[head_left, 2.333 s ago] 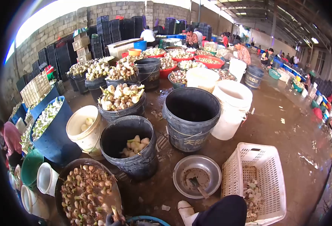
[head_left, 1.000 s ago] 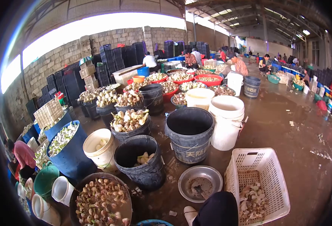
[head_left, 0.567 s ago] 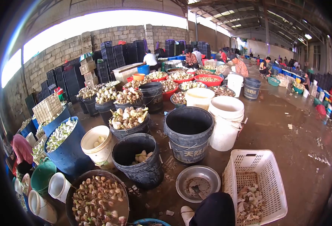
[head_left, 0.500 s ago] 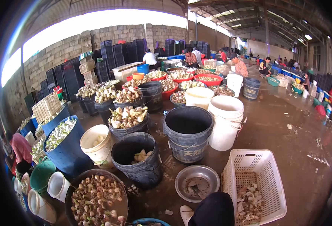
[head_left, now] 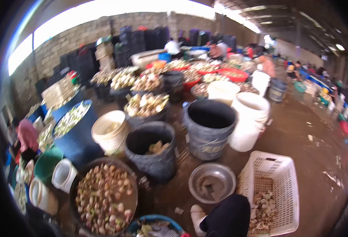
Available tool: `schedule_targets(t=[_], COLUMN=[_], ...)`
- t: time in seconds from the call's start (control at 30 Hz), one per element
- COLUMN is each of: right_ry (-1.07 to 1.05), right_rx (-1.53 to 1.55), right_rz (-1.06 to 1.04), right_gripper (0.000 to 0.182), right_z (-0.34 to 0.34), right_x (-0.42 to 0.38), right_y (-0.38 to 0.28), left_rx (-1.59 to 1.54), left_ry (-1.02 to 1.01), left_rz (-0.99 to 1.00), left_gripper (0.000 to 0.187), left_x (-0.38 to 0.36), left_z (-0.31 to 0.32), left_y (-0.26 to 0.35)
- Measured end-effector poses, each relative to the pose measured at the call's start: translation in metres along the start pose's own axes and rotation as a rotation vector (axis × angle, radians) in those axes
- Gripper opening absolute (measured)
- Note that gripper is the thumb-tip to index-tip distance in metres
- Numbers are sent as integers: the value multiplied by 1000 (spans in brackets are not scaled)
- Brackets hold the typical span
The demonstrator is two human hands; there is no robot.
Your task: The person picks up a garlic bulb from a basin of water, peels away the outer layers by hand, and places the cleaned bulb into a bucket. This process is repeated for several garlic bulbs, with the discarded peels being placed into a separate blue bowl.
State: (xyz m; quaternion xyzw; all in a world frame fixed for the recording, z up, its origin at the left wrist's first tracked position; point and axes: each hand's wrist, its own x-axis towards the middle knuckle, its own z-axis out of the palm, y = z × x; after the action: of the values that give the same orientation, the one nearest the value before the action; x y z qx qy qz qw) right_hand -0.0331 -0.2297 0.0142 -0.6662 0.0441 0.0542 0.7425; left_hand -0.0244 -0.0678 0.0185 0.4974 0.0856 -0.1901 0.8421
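Neither of my hands shows clearly. At the bottom edge, a blue-rimmed basin holds pale pieces and a grey striped patch that I cannot make out. My dark-clad knee and a light shoe are at the lower middle. Left of them stands a wide dark tub of garlic bulbs. A metal basin with dirty residue and a dark piece inside sits beyond my shoe. To the right of my knee is a white plastic crate with peelings in its bottom.
Ahead stand a black bucket with a few bulbs, another black bucket, stacked white buckets and a cream bucket. A blue barrel of garlic is at left. Wet floor runs right; people sit farther back.
The view has tilted and shifted, so most things sit farther right and the near ones higher. More of the blue-rimmed basin shows at the bottom. The picture is more blurred.
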Motion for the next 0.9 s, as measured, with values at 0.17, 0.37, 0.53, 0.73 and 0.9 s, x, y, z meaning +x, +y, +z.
schedule_targets(t=[0.17, 0.37, 0.53, 0.73, 0.9], right_ry=[115, 373, 405, 173, -350], right_rx=[-657, 442, 628, 729, -598], right_rz=[-229, 174, 123, 79, -7], right_gripper=[36, 29, 28, 30, 30], right_z=[-10, -27, -22, -34, -6], right_x=[16, 22, 22, 25, 14], right_y=[50, 22, -5, -3, -3], left_rx=[58, -262, -471, -699, -854], left_ry=[113, 71, 484, 636, 431], left_rz=[89, -1, -39, -78, -147], left_gripper=[37, 39, 40, 50, 64], left_x=[-1, -18, -8, -5, -2], left_z=[-3, -26, -50, -61, -81], left_y=[5, 8, -7, 0, -7])
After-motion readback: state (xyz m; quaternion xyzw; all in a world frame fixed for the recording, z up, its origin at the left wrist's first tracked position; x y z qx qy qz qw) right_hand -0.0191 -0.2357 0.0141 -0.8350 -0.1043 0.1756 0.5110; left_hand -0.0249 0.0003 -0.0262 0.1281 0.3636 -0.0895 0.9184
